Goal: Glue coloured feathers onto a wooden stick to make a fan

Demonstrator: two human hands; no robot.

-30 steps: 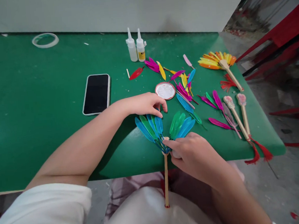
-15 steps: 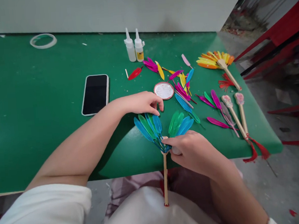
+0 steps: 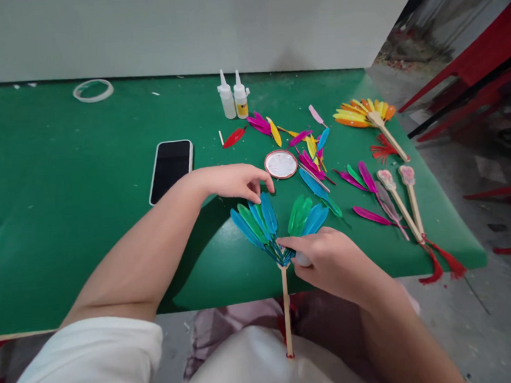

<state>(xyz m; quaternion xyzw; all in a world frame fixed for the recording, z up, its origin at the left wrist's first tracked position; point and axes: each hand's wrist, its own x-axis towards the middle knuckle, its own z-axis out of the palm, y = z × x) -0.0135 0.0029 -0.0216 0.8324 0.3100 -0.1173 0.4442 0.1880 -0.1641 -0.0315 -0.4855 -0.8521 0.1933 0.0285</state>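
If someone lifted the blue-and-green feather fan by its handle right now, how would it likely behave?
The feather fan is probably light, being slim feathers on a thin handle. The straight, wood-coloured handle will likely stay stiff, while the feathers, spread at their tips, may flex.

We find no text, brand or number that can be read in this view. We identify one marking: a yellow label [image 3: 242, 109] with a dark patch, on the lower body of a white bottle [image 3: 239, 92]. We locate this bottle directly beyond the left hand [image 3: 242, 182], well apart from its fingers and just beside a second bottle [image 3: 227, 104]. The print on the label is too small for us to resolve.
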